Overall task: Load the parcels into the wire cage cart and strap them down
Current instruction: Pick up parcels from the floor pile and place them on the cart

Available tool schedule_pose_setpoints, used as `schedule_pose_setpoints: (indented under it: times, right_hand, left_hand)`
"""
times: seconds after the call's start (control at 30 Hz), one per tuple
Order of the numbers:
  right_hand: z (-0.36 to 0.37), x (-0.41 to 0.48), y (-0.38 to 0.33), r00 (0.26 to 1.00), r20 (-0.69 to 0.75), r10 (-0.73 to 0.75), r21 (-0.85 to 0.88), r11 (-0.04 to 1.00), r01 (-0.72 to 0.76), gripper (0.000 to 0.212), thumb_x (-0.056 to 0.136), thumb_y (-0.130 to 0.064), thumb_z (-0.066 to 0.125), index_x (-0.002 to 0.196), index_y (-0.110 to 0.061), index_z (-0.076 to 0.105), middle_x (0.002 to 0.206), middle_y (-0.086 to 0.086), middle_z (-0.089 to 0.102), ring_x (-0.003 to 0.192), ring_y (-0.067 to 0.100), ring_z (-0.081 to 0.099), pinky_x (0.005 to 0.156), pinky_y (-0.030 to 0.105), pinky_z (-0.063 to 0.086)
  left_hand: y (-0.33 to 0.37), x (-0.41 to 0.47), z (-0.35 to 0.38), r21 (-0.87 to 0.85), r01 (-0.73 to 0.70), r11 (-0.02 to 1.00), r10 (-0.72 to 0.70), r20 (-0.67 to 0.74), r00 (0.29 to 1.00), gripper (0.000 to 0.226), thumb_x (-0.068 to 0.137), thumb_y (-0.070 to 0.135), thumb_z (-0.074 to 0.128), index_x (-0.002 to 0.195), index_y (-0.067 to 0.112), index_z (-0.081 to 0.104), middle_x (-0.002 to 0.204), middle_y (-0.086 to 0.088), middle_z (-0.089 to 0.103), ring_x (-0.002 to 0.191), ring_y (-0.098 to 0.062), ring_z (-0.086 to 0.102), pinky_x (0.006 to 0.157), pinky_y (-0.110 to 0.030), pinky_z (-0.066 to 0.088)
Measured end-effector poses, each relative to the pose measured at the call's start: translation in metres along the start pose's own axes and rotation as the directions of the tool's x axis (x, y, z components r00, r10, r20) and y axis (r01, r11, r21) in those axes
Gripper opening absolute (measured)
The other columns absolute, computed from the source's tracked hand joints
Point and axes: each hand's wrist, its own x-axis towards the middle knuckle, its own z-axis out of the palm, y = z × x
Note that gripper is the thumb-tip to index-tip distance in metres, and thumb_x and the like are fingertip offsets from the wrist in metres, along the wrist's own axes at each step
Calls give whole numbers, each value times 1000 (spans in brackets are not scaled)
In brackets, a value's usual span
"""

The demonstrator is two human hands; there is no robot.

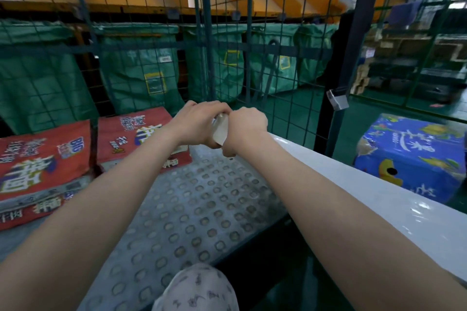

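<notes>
Two hands meet at the far right of the cart floor [202,209], close to the back mesh wall [278,70]. Your left hand [199,124] and right hand [243,129] both have fingers curled tight round a pale object [220,131] held between them. Cannot tell what it is: maybe the far end of the white parcel [379,197], maybe something separate.

The white parcel lies long along the right edge of the cart floor, under your right forearm. Two more parcels are down at the left edge: near red parcel [43,171] and far red parcel [141,131], flat and side by side, with a cage bar between them. The blue parcel [414,156] sits outside the mesh on the ground, right of the cart and well apart from your hands.

Step looks like loading, not strapping: no strap is in view, only a metal latch [337,100] on the right post. Green sacks [141,70] hang behind the mesh and are not part of this.

Next, judged from here: settle the white parcel flat against the right side and let go. Then fetch the blue parcel and fill the bare middle of the floor before any strap goes across. Watch the long parcel for tipping off the edge
</notes>
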Motion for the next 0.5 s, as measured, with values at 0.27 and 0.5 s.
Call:
schedule_pose_setpoints:
  times: [0.27, 0.5]
  right_hand:
    - [61, 18, -4, 975, 171, -139, 432, 900, 53, 115, 75, -56, 70, 151, -24, -10, 156, 15, 17, 144, 28, 16, 112, 50, 18]
    - [99, -5, 92, 947, 317, 60, 660, 703, -265, 84, 90, -54, 50, 151, -31, -3, 158, 5, 13, 144, 26, 18, 115, 46, 20]
  left_hand:
    - [-41, -20, 33, 224, 183, 957, -180, -32, 983, 53, 74, 30, 71, 121, 31, 46, 121, 8, 53, 112, -19, 52, 89, -37, 30]
    - [-58, -21, 77, -106, 733, 672, -732, 56, 679, 59, 90, 12, 53, 142, 12, 25, 142, -20, 37, 125, -37, 45, 105, -48, 32]
